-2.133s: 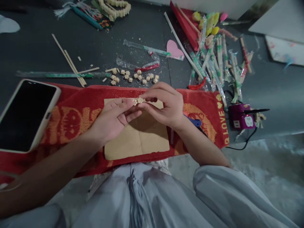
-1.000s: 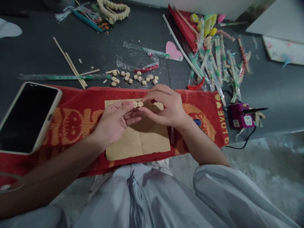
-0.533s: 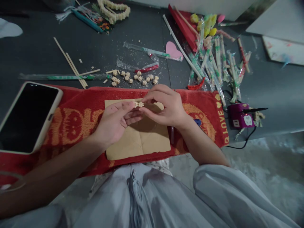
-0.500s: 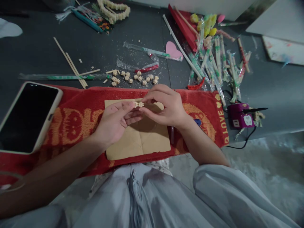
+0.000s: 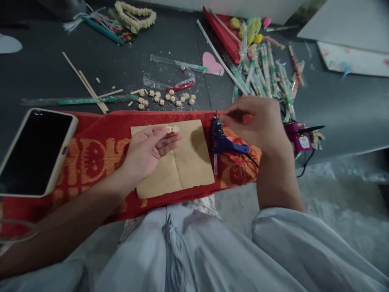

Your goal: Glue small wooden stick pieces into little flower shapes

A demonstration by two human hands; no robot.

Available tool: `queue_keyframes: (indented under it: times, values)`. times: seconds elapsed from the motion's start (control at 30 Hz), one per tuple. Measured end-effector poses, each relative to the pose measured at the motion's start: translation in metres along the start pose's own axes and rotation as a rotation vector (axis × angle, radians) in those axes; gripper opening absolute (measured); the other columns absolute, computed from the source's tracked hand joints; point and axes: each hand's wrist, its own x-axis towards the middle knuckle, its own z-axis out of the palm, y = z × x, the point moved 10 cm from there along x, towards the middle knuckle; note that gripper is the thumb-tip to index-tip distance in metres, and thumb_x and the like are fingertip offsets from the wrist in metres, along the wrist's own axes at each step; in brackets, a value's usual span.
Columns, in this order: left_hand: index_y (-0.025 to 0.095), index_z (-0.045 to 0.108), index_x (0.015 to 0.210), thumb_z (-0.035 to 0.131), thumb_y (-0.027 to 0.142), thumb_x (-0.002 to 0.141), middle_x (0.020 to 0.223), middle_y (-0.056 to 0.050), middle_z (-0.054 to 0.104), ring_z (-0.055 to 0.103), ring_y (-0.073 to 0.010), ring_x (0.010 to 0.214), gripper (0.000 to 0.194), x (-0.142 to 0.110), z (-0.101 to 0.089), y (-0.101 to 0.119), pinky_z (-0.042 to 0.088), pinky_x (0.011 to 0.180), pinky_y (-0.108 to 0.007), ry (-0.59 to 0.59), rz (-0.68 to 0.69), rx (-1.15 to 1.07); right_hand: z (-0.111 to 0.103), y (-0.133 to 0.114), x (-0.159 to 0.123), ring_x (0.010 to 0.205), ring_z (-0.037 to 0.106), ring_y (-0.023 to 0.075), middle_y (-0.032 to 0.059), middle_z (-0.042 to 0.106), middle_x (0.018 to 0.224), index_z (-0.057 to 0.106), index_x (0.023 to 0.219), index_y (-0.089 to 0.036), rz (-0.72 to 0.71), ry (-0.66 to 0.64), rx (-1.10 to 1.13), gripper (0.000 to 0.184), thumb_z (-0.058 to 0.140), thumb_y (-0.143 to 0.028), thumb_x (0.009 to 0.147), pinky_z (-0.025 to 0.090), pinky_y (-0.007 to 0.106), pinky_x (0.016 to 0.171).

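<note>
Between thumb and fingers, my left hand (image 5: 144, 150) pinches a short strip of small pale flower-shaped pieces (image 5: 173, 129). A creased brown sheet (image 5: 182, 170) lies under it on a red and orange towel (image 5: 94, 158). My right hand (image 5: 255, 121) is blurred by motion above the towel's right side, thumb and fingers somewhat apart, with nothing visible in them. Close to its fingertips lies a blue glue gun (image 5: 223, 140), nozzle pointing away from me. A clear glue stick (image 5: 215, 164) sits just below the gun.
Several loose flower-shaped pieces (image 5: 156, 96) and crumbs lie beyond the towel. Thin wooden sticks (image 5: 85, 85) and a phone (image 5: 33, 152) are at left. Wrapped sticks (image 5: 264, 69) pile up at right, near a purple box (image 5: 299, 138) with a cord. A pink paper heart (image 5: 212, 63) lies behind.
My right hand has left the strip and moved right, toward the glue gun, which now shows in full. My left hand still holds the strip. The view has shifted slightly right.
</note>
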Motion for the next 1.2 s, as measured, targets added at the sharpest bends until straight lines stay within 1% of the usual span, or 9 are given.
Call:
queue_keyframes:
  times: [0.1,0.23,0.4,0.6,0.77,0.87,0.97,1.13,1.2]
  values:
    - [0.013,0.066,0.079,0.065,0.018,0.083,0.085,-0.006,0.076,0.075,-0.0151,0.08,0.007,0.001,0.002,0.0,0.061,0.076,-0.025,-0.022,0.006,-0.007,-0.001,0.015,-0.027,0.061,0.06,0.0142,0.0054,0.071,0.075,0.068,0.087,-0.022,0.059,-0.144,-0.155,0.026,0.07,-0.046,0.082,0.044,0.029,0.056]
    - [0.014,0.066,0.08,0.065,0.02,0.085,0.086,-0.006,0.076,0.075,-0.0149,0.083,0.008,0.001,0.002,0.001,0.061,0.078,-0.025,-0.013,0.03,0.029,0.025,0.028,-0.064,0.084,0.066,0.0263,0.0107,0.072,0.095,0.065,0.106,-0.018,0.173,-0.41,-0.446,0.032,0.068,-0.041,0.084,0.048,0.035,0.07]
    - [0.013,0.067,0.079,0.067,0.02,0.084,0.087,-0.007,0.076,0.075,-0.0147,0.082,0.008,0.001,0.003,0.002,0.061,0.076,-0.023,-0.037,0.057,0.016,0.047,0.025,-0.079,0.098,0.064,0.0338,0.0179,0.069,0.105,0.06,0.114,-0.013,0.181,-0.455,-0.471,0.031,0.057,-0.032,0.09,0.051,0.045,0.085]
    - [0.013,0.066,0.078,0.066,0.016,0.084,0.084,-0.007,0.076,0.074,-0.0136,0.078,0.007,0.0,0.006,0.002,0.061,0.072,-0.021,-0.058,0.076,-0.041,0.018,0.026,-0.085,0.106,0.066,0.0309,0.0183,0.068,0.119,0.053,0.128,-0.014,0.16,-0.256,-0.238,0.039,0.045,-0.031,0.093,0.054,0.045,0.088]
    - [0.012,0.064,0.077,0.068,0.015,0.083,0.08,-0.006,0.075,0.074,-0.014,0.075,0.009,0.0,0.005,0.001,0.061,0.07,-0.022,-0.035,0.081,-0.093,0.001,0.036,-0.105,0.079,0.066,0.0227,0.0054,0.07,0.094,0.058,0.121,-0.023,0.272,-0.046,0.092,0.043,0.049,-0.055,0.093,0.054,0.037,0.07]
    - [0.011,0.064,0.077,0.068,0.015,0.083,0.079,-0.006,0.075,0.074,-0.0142,0.076,0.009,0.0,0.006,0.001,0.061,0.07,-0.022,-0.036,0.078,-0.112,0.004,0.054,-0.117,0.059,0.056,0.0169,-0.0005,0.061,0.071,0.063,0.106,-0.026,0.429,0.08,0.351,0.043,0.051,-0.064,0.09,0.048,0.032,0.056]
    - [0.011,0.064,0.077,0.071,0.016,0.081,0.079,-0.005,0.074,0.074,-0.0145,0.076,0.01,0.0,0.005,0.0,0.061,0.072,-0.023,-0.032,0.068,-0.112,0.005,0.063,-0.117,0.056,0.052,0.0155,-0.0009,0.054,0.065,0.061,0.081,-0.025,0.51,0.149,0.506,0.043,0.054,-0.067,0.087,0.045,0.031,0.053]
    - [0.012,0.064,0.076,0.073,0.02,0.08,0.08,-0.006,0.074,0.074,-0.0149,0.077,0.012,0.002,0.005,-0.001,0.061,0.073,-0.024,-0.058,0.073,-0.115,-0.021,0.051,-0.105,0.048,0.046,0.0115,-0.0034,0.052,0.062,0.062,0.086,-0.025,0.517,0.337,0.658,0.037,0.066,-0.061,0.08,0.039,0.028,0.046]
    - [0.013,0.064,0.076,0.074,0.021,0.079,0.08,-0.006,0.074,0.074,-0.0148,0.078,0.013,0.002,0.005,-0.001,0.061,0.075,-0.025,-0.059,0.069,-0.106,-0.024,0.035,-0.102,0.046,0.048,0.0115,-0.0028,0.054,0.06,0.064,0.091,-0.024,0.485,0.321,0.679,0.036,0.065,-0.059,0.082,0.039,0.028,0.045]
